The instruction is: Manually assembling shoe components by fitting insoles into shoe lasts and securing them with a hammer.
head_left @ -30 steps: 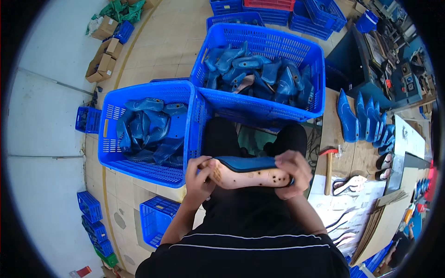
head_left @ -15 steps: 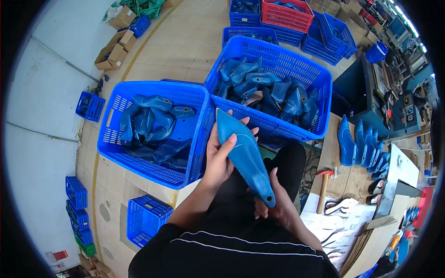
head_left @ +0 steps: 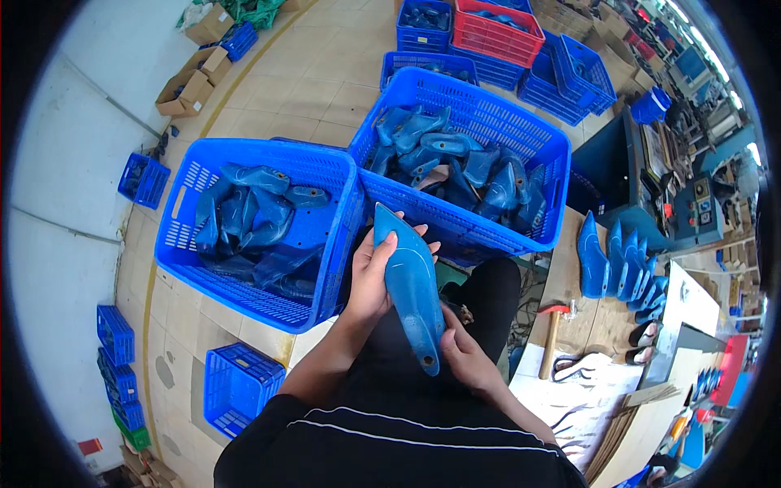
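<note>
A blue shoe last (head_left: 411, 285) with pale curved lines lies across both my hands above my lap, its pointed toe away from me and its holed heel end toward me. My left hand (head_left: 370, 278) is closed round the toe part, thumb on top and fingertips showing past the far side. Against the right edge of the heel part, my right hand (head_left: 470, 356) grips with its thumb along the side; its other fingers are hidden behind the last. In front stand a left blue crate (head_left: 175, 260) and a right blue crate (head_left: 561, 175), each holding several blue lasts.
At the right, a workbench (head_left: 592, 321) carries a row of blue lasts (head_left: 594, 260), a hammer (head_left: 551, 342) and shoe pieces (head_left: 579, 366). An open blue crate (head_left: 213, 390) sits on the floor at left. More blue crates and a red crate (head_left: 496, 31) stand farther back.
The shoe last has turned more upright, its heel end swinging left. My right hand has moved left and up along its side. My left hand keeps its hold on the toe part.
</note>
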Demonstrator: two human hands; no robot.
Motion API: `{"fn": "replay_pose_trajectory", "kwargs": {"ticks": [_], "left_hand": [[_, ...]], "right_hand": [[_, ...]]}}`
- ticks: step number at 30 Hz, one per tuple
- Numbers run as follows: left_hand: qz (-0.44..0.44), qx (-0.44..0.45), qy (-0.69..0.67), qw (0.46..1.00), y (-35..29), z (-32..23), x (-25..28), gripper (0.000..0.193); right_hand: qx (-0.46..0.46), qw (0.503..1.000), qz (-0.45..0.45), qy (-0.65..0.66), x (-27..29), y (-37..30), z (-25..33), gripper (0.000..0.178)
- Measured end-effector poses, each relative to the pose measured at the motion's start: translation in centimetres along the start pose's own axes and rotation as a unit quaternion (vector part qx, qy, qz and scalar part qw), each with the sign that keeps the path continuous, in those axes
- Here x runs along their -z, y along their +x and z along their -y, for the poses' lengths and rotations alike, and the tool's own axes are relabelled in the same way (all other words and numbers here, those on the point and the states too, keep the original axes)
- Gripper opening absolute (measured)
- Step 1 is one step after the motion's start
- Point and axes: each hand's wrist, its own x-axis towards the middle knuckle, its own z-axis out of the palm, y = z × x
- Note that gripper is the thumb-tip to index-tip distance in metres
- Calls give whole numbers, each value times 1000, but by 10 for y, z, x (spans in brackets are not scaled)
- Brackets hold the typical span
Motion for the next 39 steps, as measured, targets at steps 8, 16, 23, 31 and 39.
{"fn": "replay_pose_trajectory", "kwargs": {"ticks": [8,16,23,31,39], "left_hand": [[-45,-13,88,995,3,7,11,48],[-42,-40,167,984,3,-13,47,57],[-178,-165,475,846,-33,-63,144,35],[-107,19,867,487,-26,-136,291,51],[123,255,889,360,33,-116,343,78]], "right_hand": [[70,969,15,-237,-18,27,37,117],[28,995,-4,96,22,75,42,92],[109,929,-333,-123,151,196,46,78],[160,635,-519,-549,240,233,-10,37],[225,849,-349,-326,153,153,-67,20]]}}
